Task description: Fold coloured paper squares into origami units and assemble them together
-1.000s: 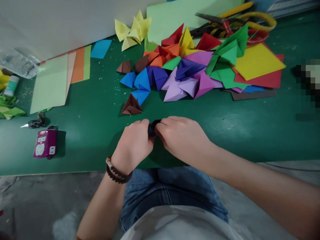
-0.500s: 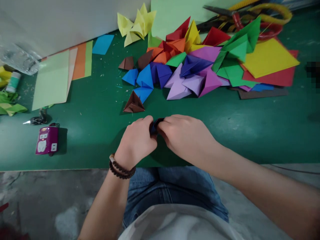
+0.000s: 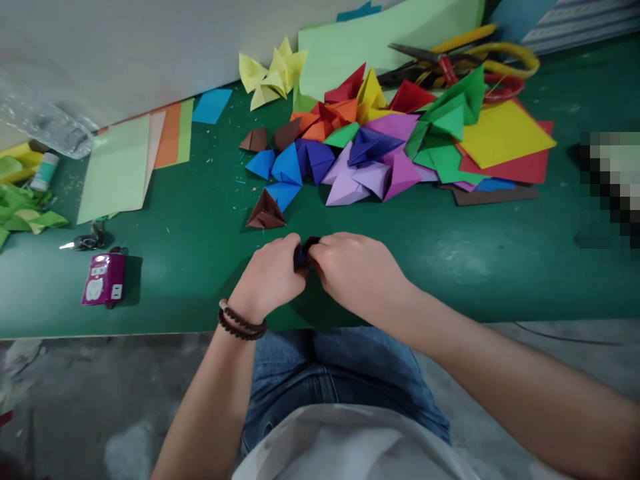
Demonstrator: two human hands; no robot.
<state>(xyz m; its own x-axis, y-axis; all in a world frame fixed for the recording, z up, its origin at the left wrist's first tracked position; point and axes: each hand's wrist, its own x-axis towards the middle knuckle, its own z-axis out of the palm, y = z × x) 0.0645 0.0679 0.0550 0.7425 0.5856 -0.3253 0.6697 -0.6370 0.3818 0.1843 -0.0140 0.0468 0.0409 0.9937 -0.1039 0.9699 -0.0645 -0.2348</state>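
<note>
My left hand (image 3: 273,277) and my right hand (image 3: 357,267) meet above the front of the green table, both with fingers closed. Between their fingertips is a small dark folded paper piece (image 3: 301,255), black or very dark with some blue showing; the fingers cover most of it. Just beyond my hands a brown folded paper triangle (image 3: 267,211) rests on the table. Behind it lie blue folded paper pieces (image 3: 286,165). Lilac folded pieces (image 3: 345,177) and green folded pieces (image 3: 450,130) continue the colourful heap to the right.
Flat paper sheets, topped by a yellow one (image 3: 505,133), lie right of the heap, with scissors (image 3: 447,70) behind. Pale green sheets (image 3: 115,167), a glue stick (image 3: 45,171) and a purple box (image 3: 104,279) are on the left. The table's front edge (image 3: 125,337) runs before me.
The view has shifted slightly, bringing more of the back and right side into sight. My hands keep nearly the same pinch on the dark paper, with little visible movement.
</note>
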